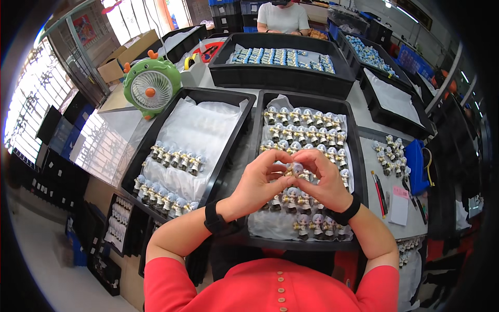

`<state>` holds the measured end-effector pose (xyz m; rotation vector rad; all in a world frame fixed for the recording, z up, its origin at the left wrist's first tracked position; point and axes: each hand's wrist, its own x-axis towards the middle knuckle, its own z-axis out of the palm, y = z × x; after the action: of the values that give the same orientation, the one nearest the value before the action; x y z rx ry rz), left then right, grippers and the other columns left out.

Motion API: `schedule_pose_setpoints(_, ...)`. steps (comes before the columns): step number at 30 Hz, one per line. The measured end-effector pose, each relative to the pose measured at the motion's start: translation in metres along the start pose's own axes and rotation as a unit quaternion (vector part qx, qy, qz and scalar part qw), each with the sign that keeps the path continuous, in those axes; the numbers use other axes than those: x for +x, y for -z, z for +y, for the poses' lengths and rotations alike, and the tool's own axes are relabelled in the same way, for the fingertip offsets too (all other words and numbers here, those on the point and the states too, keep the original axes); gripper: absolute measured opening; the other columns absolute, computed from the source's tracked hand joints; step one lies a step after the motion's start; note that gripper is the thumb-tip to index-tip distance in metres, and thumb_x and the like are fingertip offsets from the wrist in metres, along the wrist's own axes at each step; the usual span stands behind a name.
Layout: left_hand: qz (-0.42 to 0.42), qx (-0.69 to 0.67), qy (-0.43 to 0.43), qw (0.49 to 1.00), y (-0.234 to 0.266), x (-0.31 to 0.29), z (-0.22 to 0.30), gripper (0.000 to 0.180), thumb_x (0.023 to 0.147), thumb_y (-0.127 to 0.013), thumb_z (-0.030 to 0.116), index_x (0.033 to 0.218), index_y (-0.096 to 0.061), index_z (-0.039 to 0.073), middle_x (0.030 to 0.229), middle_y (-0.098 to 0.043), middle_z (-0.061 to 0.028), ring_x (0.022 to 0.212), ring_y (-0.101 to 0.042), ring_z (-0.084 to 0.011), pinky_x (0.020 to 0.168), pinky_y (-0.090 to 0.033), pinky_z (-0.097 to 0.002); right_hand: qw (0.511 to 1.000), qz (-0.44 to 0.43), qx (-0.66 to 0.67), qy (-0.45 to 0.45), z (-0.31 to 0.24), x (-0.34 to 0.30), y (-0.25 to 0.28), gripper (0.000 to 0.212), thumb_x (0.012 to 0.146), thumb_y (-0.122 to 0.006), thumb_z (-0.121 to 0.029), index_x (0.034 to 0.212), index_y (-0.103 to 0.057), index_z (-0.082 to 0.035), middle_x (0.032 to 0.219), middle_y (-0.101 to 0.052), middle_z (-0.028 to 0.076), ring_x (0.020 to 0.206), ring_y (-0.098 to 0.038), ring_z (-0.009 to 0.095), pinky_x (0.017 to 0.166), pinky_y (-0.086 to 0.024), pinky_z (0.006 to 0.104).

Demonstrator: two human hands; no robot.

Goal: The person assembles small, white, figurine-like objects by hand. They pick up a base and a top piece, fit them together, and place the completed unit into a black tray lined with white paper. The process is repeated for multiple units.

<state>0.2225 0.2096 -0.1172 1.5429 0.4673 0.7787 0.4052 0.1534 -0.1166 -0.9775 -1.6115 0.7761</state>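
Note:
Both hands meet over a black tray (357,156) lined with white sheeting. Between their fingertips is a small figurine (296,169) with pale hair. My left hand (262,179) grips it from the left, with thumb and fingers curled round it. My right hand (323,179) closes on it from the right; the fingers hide part of its body. Rows of similar figurines (306,117) stand in the tray beyond my hands, and a shorter row (317,226) sits nearer to me. A black band circles each wrist.
At left, another black tray (228,151) holds two rows of figurines and bare sheeting. A green fan (152,86) stands behind it. Blue-and-white parts fill a far tray (280,78), near a person (283,18). Loose figurines (390,155), pens (378,193) and a notepad (399,208) lie right.

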Motion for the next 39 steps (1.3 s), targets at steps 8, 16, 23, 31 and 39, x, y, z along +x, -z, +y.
schedule_pose_setpoints(8,-0.003,-0.135,0.036,0.990,0.005,-0.001,-0.005,0.025,0.087,-0.062,0.007,0.108,-0.049,0.003,0.107,-0.054,-0.0040,0.099,-0.056,-0.0117,0.080,-0.048,-0.0253,0.998,-0.011,0.048,-0.036,0.002,-0.003,0.003,0.059,0.074,-0.072,0.002,0.124,-0.041,-0.006,0.122,-0.048,0.007,0.112,-0.052,0.017,0.099,-0.041,0.0320)
schedule_pose_setpoints(16,0.016,-0.319,0.067,0.945,0.004,-0.001,-0.013,0.021,0.091,-0.058,0.010,0.109,-0.047,0.007,0.106,-0.055,-0.0034,0.097,-0.055,-0.0113,0.083,-0.045,-0.0266,0.998,-0.047,-0.027,-0.009,-0.002,-0.001,-0.001,0.078,0.067,-0.081,-0.007,0.132,-0.037,-0.008,0.130,-0.043,0.007,0.118,-0.045,0.017,0.099,-0.040,0.0326)
schedule_pose_setpoints(23,0.046,-0.320,0.086,0.943,-0.005,-0.005,-0.009,0.020,0.093,-0.054,0.013,0.111,-0.048,0.007,0.102,-0.054,-0.0014,0.094,-0.053,-0.0083,0.082,-0.045,-0.0258,0.995,-0.035,-0.097,0.003,-0.001,-0.002,-0.003,0.078,0.066,-0.081,-0.013,0.131,-0.039,-0.007,0.128,-0.047,0.009,0.114,-0.050,0.020,0.097,-0.041,0.0324)
schedule_pose_setpoints(31,0.000,-0.249,0.160,0.955,-0.004,-0.009,-0.014,0.041,0.098,-0.042,0.032,0.130,-0.041,0.006,0.118,-0.054,-0.0026,0.114,-0.054,-0.0178,0.089,-0.047,-0.0322,0.957,-0.028,-0.265,0.111,-0.006,0.000,-0.005,0.074,0.061,-0.075,-0.005,0.128,-0.045,-0.007,0.123,-0.049,0.011,0.112,-0.046,0.030,0.088,-0.046,0.0365)
schedule_pose_setpoints(39,-0.089,-0.298,0.130,0.941,-0.005,-0.006,-0.006,0.044,0.097,-0.045,0.032,0.132,-0.039,0.006,0.124,-0.051,-0.0058,0.114,-0.053,-0.0191,0.087,-0.048,-0.0327,0.971,-0.029,-0.213,0.108,-0.012,-0.003,-0.013,0.089,0.059,-0.077,0.000,0.137,-0.035,-0.008,0.126,-0.049,0.010,0.109,-0.046,0.027,0.086,-0.049,0.0340)
